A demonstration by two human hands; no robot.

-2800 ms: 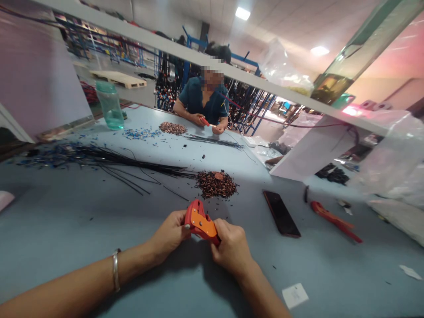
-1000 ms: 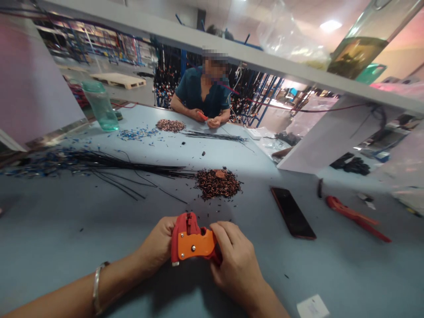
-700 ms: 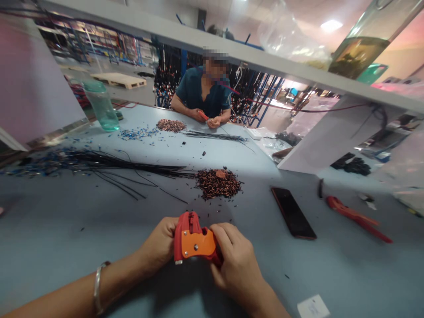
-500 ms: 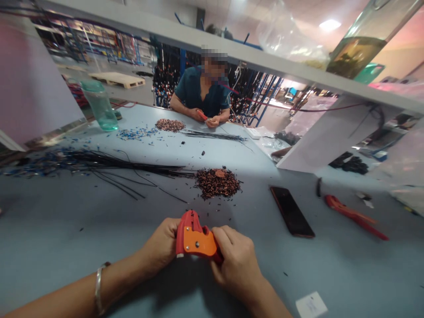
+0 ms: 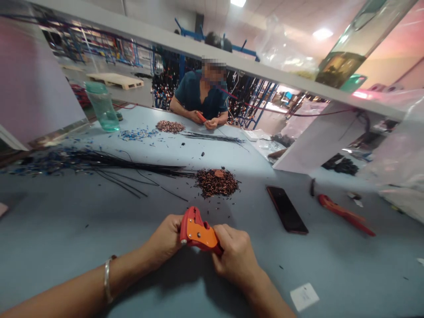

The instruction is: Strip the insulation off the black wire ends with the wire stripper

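Note:
My right hand (image 5: 236,254) is wrapped round the handles of a red and orange hand tool (image 5: 200,234) above the grey-blue table (image 5: 126,229). At the tool's head, my left hand (image 5: 167,240) is closed, its fingertips hidden behind the red jaw; whatever they pinch is hidden too. Just beyond the tool lies a heap of short black and copper-coloured bits (image 5: 217,183). A bundle of long black wires (image 5: 132,164) stretches left from the heap, with blue ends at its far left.
A phone (image 5: 286,210), a second red tool (image 5: 346,214) and a white label (image 5: 304,297) lie right. Further back are a green bottle (image 5: 102,106) and another brownish heap (image 5: 170,126). Across the table sits a person (image 5: 202,95) holding a red tool. A shelf beam (image 5: 149,42) crosses above.
The tool has tilted slightly, its head now turned a little more to the right, and both hands have moved slightly with it. The camera view has shifted a little.

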